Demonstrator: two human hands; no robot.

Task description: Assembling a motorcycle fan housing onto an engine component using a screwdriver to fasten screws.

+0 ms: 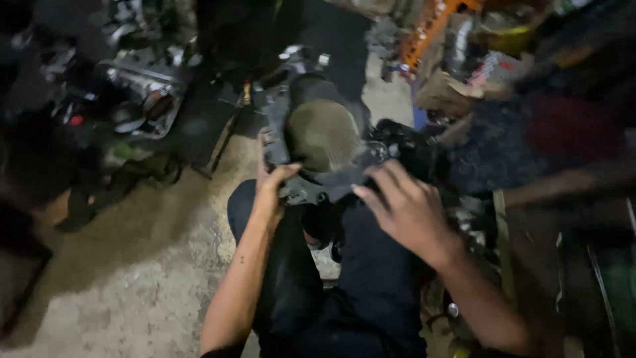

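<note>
Engine casing (pixel 318 142): dark, grimy cast-metal housing with a rounded olive-grey dome at its middle and a lobed, bolt-holed flange; centre of the frame, propped over the person's dark-trousered knees (pixel 358 265). Left hand (pixel 273 189) clasps the lower-left flange, thumb over the edge. Right hand (pixel 404 205) lies spread against the lower-right rim, fingers extended, no closed grasp visible. Handling judgement: heavy, oily and awkward, best steadied from both sides. Rough concrete floor (pixel 132 285) lower left; blurred metal parts (pixel 136 83) upper left.
</note>
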